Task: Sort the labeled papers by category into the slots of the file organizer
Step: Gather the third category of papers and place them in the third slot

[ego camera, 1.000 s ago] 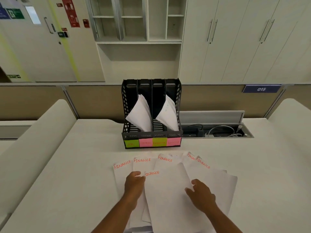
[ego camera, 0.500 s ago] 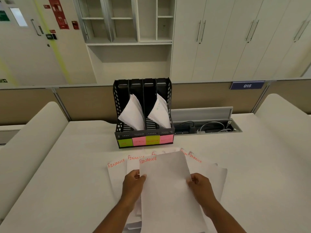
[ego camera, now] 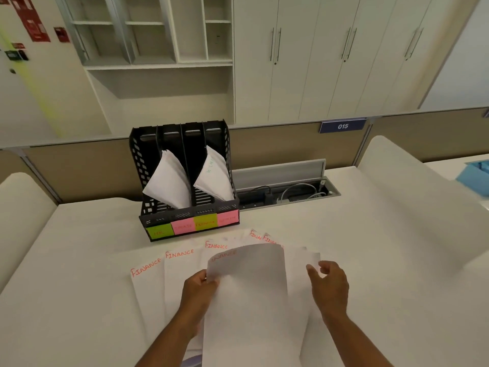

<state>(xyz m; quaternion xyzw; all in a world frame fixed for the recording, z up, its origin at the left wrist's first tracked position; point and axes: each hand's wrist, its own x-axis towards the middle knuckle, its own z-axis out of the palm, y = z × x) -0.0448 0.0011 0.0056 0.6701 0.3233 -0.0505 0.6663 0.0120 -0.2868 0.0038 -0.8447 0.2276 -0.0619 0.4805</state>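
Note:
A black four-slot file organizer stands on the white desk, with green and pink sticky labels along its front. Folded white sheets lean in its second slot and its fourth slot; the first and third slots show no paper. Several sheets marked FINANCE in red lie fanned out in front of it. My left hand pinches the left edge of the top FINANCE sheet, which is lifted with its top edge curling forward. My right hand hovers to its right, fingers loosely curled beside a lower sheet's corner.
An open cable tray with wires sits behind and to the right of the organizer. Raised white dividers border the desk at the left and right. A blue object lies at the far right.
My right hand has let go of the top sheet and moved off to the right. The sheet now hangs from my left hand alone, with its top curling over.

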